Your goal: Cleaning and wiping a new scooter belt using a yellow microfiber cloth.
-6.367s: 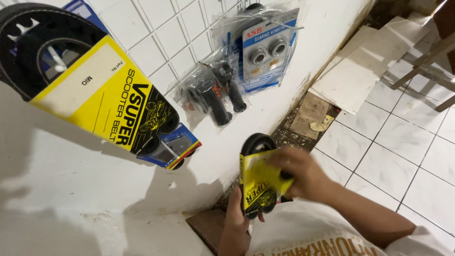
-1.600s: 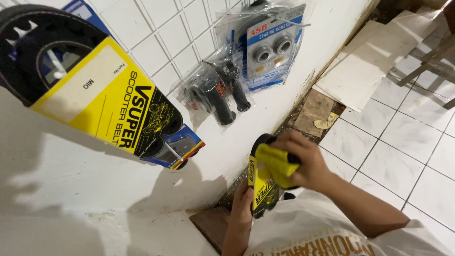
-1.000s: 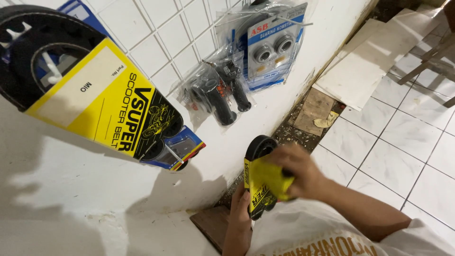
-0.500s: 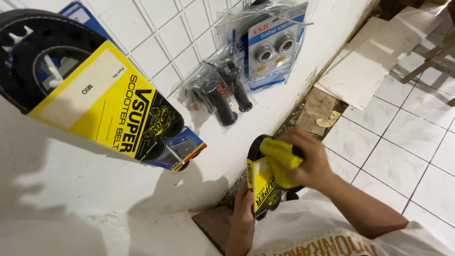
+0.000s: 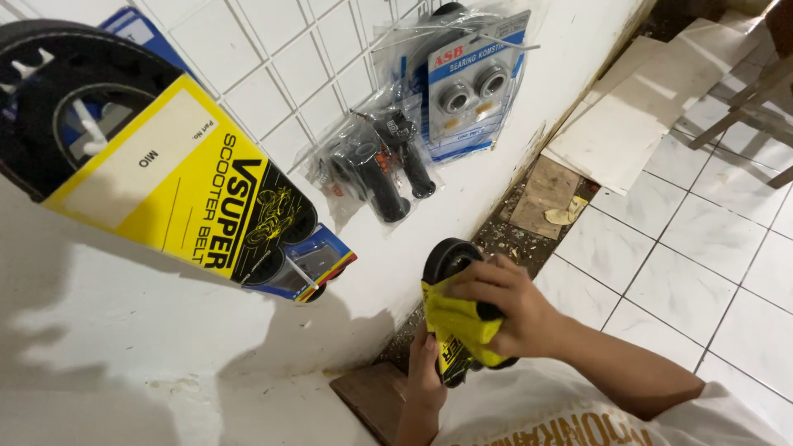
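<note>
Mostly hidden: the lower loop of a small black rubber belt (image 5: 450, 260), covered by its yellow card sleeve (image 5: 453, 351) and by a yellow cloth (image 5: 462, 318) pressed over it. Only the belt's rounded top shows clear, above the fingers. Left hand (image 5: 425, 376) half seen, thumb and palm buried behind the sleeve, wrist cut off by a white shirt at the bottom edge. Print on the sleeve too folded and shadowed to make out.

Belt held upright, just beside the white wall, between both hands: left hand closed around the bottom of the sleeve from below, right hand (image 5: 508, 310) curled on top, fingers clamping the cloth against the belt's front face. Belt's upper arc poking out past the right hand's fingertips, towards the wall.

Cloth soft, crumpled, bright yellow. Belt matt black, thick, oval. Sleeve glossy card, yellow with dark lettering.

Up on the tiled wall, a much larger belt in a yellow and blue card sleeve (image 5: 178, 177), cut off at the left edge, hung on a peg. Next to it, black ribbed handlebar grips in a clear bag (image 5: 376, 165), and a blister card with two metal bearings (image 5: 471, 87), shiny under plastic. Below, pale floor tiles (image 5: 702, 239), a gritty unfinished strip along the wall foot, loose tile slabs (image 5: 652, 107) leaning there.
</note>
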